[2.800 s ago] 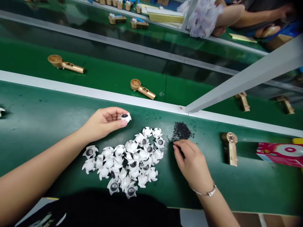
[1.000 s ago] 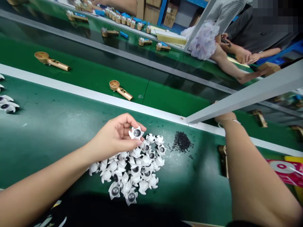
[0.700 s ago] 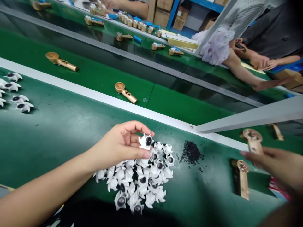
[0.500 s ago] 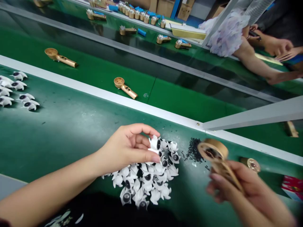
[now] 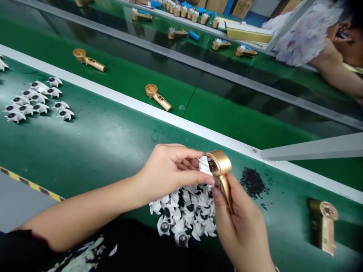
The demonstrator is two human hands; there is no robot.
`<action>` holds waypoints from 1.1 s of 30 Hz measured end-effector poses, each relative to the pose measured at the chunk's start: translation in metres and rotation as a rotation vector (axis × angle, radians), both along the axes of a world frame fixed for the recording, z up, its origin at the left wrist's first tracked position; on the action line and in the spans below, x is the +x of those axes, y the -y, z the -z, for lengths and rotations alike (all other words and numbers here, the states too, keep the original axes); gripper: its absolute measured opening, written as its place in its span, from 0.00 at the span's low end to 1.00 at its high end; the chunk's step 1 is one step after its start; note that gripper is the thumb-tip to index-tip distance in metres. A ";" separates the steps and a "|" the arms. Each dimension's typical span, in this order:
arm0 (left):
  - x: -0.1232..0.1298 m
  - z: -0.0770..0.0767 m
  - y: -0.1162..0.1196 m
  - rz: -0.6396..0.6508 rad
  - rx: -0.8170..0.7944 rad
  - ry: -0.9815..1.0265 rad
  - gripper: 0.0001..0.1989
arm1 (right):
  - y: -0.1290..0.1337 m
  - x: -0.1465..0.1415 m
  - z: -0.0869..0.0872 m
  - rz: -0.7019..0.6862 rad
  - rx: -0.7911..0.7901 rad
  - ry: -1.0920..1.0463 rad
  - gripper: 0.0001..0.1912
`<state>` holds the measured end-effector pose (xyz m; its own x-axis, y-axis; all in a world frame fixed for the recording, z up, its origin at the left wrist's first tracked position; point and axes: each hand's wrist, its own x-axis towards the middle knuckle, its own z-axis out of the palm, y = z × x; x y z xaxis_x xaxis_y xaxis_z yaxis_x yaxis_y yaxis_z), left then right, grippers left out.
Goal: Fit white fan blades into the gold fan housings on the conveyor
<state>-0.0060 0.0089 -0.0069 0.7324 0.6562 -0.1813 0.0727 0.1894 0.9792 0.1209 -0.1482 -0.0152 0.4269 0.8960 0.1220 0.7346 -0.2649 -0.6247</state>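
Note:
Between its thumb and fingers my left hand (image 5: 177,170) pinches a white fan blade (image 5: 204,166). My right hand (image 5: 241,219) is closed around the handle of a gold handheld fan housing (image 5: 222,161), its round head tilted toward the blade. The blade sits at the open face of that head; whether it is seated inside I cannot tell. Below the hands lies a pile of white fan blades (image 5: 181,215) with dark hubs, partly hidden by my left hand. To the right is a heap of small black pieces (image 5: 253,182).
Another gold housing (image 5: 327,226) lies at the right. Two gold housings (image 5: 159,97) rest on the green belt beyond the white rail (image 5: 121,97). More blades (image 5: 36,98) stand at the left. A grey post (image 5: 312,147) slants in from the right. A co-worker's arm (image 5: 330,68) is across the line.
My right hand has brought the gold housing left and up to my left hand. The fan blade now meets the housing's open head. The view has shifted, and a co-worker's arm has moved.

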 end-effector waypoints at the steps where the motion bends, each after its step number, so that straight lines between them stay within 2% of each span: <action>1: 0.000 -0.001 0.000 0.004 -0.017 -0.003 0.18 | -0.001 -0.001 0.000 -0.004 -0.002 0.010 0.19; 10: 0.000 0.005 -0.002 0.024 -0.274 0.015 0.16 | 0.001 0.002 0.006 -0.085 0.055 0.228 0.22; 17: 0.005 0.011 -0.009 0.027 -0.441 0.034 0.23 | -0.006 0.014 0.008 -0.218 0.071 0.427 0.26; 21: 0.008 0.010 -0.018 0.034 -0.443 -0.030 0.28 | -0.013 0.013 0.006 -0.287 0.090 0.394 0.25; 24: 0.008 0.014 -0.025 0.000 -0.293 -0.103 0.40 | -0.033 0.027 0.006 -0.255 0.018 0.316 0.23; 26: 0.008 0.018 -0.028 -0.030 -0.031 -0.183 0.42 | -0.059 0.048 0.008 -0.154 -0.102 0.323 0.23; 27: 0.008 0.020 -0.029 -0.016 0.128 -0.221 0.38 | -0.075 0.061 0.010 -0.087 -0.169 0.350 0.24; 29: 0.009 0.023 -0.029 0.102 0.403 -0.258 0.26 | -0.109 0.090 0.017 0.036 -0.284 0.410 0.27; 30: 0.010 0.024 -0.027 0.193 0.484 -0.255 0.21 | -0.126 0.105 0.021 0.062 -0.311 0.424 0.29; 31: 0.012 0.024 -0.026 0.287 0.523 -0.248 0.18 | -0.140 0.118 0.025 0.067 -0.336 0.431 0.31; 33: 0.016 0.024 -0.021 0.406 0.532 -0.277 0.20 | -0.160 0.139 0.031 0.026 -0.374 0.425 0.30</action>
<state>0.0104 0.0294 -0.0308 0.9106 0.3932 -0.1272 0.2946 -0.4019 0.8670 0.2597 0.0114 -0.0464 0.4321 0.9011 -0.0355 0.8912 -0.4327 -0.1360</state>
